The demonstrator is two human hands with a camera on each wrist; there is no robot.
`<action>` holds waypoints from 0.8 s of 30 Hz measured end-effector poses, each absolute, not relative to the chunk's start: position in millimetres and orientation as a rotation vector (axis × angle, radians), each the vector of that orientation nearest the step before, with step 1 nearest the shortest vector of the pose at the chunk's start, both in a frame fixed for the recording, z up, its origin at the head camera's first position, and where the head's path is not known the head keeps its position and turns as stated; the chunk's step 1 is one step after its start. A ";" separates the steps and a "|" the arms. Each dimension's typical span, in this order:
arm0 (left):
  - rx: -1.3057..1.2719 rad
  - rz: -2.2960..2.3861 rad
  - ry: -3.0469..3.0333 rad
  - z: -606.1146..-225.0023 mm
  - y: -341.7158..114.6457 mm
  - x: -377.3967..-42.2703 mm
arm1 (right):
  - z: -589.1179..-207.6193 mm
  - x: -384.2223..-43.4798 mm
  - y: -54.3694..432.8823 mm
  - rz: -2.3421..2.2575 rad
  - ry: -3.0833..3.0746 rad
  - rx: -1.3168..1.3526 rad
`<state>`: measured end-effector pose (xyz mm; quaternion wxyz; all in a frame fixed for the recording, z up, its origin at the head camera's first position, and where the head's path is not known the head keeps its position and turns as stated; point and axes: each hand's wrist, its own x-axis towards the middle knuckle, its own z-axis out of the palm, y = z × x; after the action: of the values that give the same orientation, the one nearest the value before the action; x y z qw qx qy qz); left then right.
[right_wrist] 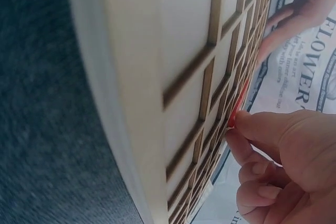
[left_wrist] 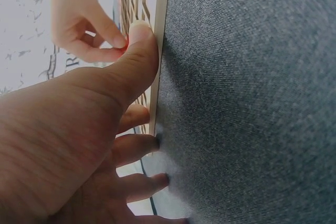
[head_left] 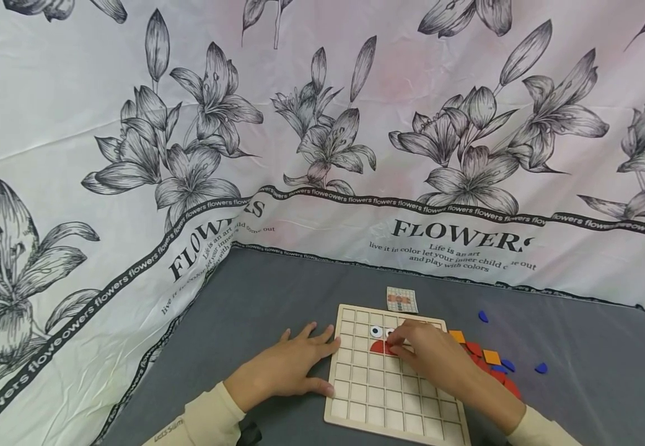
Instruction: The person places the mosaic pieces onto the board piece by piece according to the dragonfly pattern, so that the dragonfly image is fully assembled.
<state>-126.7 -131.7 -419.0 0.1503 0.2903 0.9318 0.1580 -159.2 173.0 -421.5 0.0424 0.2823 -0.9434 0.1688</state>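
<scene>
A pale wooden board (head_left: 358,393) with a grid of square cells lies on the grey cloth. My left hand (head_left: 283,367) rests along its left edge, fingers spread, with the thumb and fingertips touching the rim. Over the upper part of the board, my right hand (head_left: 439,356) pinches a red piece (right_wrist: 232,119) between thumb and index finger, right at the grid. Just left of those fingertips sits a rounded red piece (head_left: 377,347) in a cell. Above it is a round white eye piece (head_left: 375,331) with a black pupil; a second eye piece (head_left: 389,332) is partly hidden by the right hand.
Right of the board lies a loose spread of red pieces (head_left: 512,388), orange squares (head_left: 491,357) and blue rounded pieces (head_left: 541,368), partly behind the right forearm. A small card with a printed grid picture (head_left: 402,300) lies beyond the board's far edge. Flower-printed curtain (head_left: 322,223) encloses the back and left.
</scene>
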 end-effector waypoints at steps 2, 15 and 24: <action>0.835 0.456 2.675 -419.4 -131.5 -126.6 | -422.7 -158.6 173.7 0.513 -2.874 0.877; 0.834 0.461 2.674 -419.0 -130.4 -126.6 | -424.5 -146.9 176.9 0.415 -2.778 0.950; 0.826 0.463 2.673 -418.9 -130.6 -126.1 | -419.9 -131.3 182.6 0.405 -2.780 0.993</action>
<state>-126.1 -130.6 -418.9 0.1521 0.2880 0.9316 0.1614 -131.3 182.6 -419.9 0.0807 0.3323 -0.9299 0.1354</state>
